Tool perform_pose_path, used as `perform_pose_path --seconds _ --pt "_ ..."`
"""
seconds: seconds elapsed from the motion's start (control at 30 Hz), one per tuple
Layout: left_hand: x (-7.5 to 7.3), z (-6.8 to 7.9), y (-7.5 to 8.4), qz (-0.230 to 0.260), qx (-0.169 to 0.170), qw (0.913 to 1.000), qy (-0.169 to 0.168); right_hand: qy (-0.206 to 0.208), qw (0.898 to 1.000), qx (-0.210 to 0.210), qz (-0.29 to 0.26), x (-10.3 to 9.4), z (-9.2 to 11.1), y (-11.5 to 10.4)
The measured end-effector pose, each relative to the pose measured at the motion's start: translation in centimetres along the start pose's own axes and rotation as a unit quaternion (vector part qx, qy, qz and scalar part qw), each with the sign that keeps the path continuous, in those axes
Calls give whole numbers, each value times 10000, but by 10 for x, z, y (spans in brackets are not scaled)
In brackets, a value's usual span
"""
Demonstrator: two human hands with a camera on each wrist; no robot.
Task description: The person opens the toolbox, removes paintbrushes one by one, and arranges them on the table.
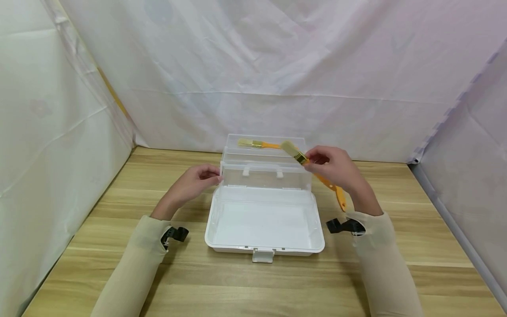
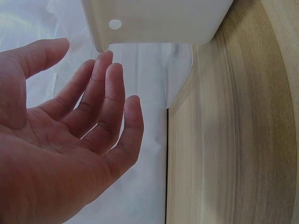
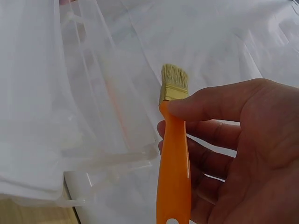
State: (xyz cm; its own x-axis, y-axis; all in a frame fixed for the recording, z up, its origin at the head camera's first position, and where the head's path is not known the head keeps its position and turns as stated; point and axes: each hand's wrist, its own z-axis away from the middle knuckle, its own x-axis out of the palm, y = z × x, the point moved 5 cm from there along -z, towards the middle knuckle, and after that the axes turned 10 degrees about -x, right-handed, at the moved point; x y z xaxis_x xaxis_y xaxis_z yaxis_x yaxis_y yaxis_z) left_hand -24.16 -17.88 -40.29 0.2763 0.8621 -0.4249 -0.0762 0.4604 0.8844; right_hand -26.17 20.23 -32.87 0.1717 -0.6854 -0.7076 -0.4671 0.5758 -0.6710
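Orange-handled bristle brush was pinched by right hand.
Clear plastic lid was presumably braced by unclenched left hand.

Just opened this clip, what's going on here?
A person has an orange-handled brush pinched in the right hand, its bristles up, beside the raised clear lid of an open white box. The left hand is at the lid's left edge, fingers loosely bent. A second brush shows at the back of the lid; whether it lies inside or behind is hard to tell.
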Motion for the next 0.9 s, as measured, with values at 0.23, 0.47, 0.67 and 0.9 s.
perform_pose_path --seconds 0.23,0.47,0.67,0.9 --pt "-1 1 0 28 -10 10000 -5 125 9996 216 -148 -8 13 15" --pt "-1 0 -2 0 -26 10000 7 124 9990 362 -248 -19 26 26" --pt "-1 1 0 36 -18 10000 -2 177 9971 589 -450 -27 34 42" --pt "-1 1 -1 24 -45 10000 2 166 9933 838 -780 -33 41 68"
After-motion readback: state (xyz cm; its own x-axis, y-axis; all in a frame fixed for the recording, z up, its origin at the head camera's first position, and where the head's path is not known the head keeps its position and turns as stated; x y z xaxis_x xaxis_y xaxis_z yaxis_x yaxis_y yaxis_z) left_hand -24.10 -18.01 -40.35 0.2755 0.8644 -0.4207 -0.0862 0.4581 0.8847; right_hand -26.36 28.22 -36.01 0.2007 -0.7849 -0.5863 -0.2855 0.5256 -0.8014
